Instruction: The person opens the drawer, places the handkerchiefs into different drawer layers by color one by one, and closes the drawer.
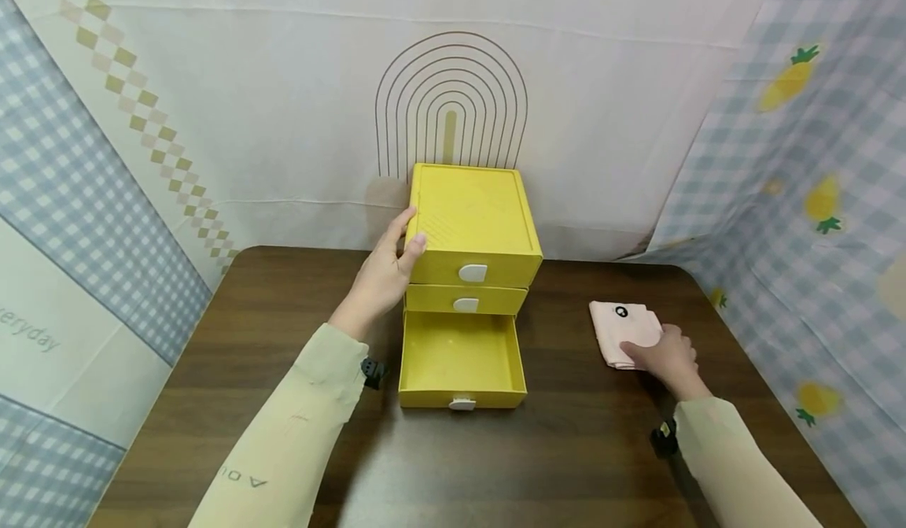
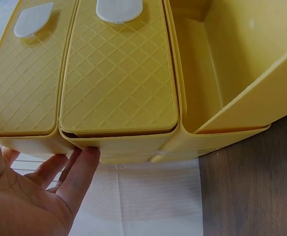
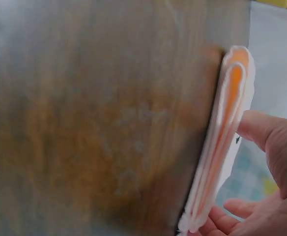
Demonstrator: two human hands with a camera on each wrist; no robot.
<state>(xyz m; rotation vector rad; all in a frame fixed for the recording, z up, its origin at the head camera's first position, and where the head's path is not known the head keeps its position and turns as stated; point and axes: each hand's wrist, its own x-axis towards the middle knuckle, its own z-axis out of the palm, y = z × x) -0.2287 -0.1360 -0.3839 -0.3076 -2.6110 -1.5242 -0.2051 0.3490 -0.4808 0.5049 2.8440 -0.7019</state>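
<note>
A yellow three-drawer cabinet (image 1: 474, 209) with white pull tabs stands at the back of the table. Its bottom drawer (image 1: 425, 399) is pulled well out, and its bare inside shows; the two drawers above are pushed in. My left hand (image 1: 378, 276) rests against the cabinet's left side, thumb at the top edge. In the left wrist view, outstretched fingertips (image 2: 87, 160) touch the side wall. Over on the right, a folded pale pink towel (image 1: 616, 325) with a round dark print lies flat. My right hand (image 1: 665, 357) grips its near right part, thumb on top; the right wrist view shows the towel's layered folds (image 3: 227, 123).
Dark wooden tabletop (image 1: 283, 339) runs under everything. A white cloth backdrop (image 1: 297, 119) with an arch print hangs right behind the cabinet. Checked cloth walls (image 1: 800, 276) close in the table on both sides.
</note>
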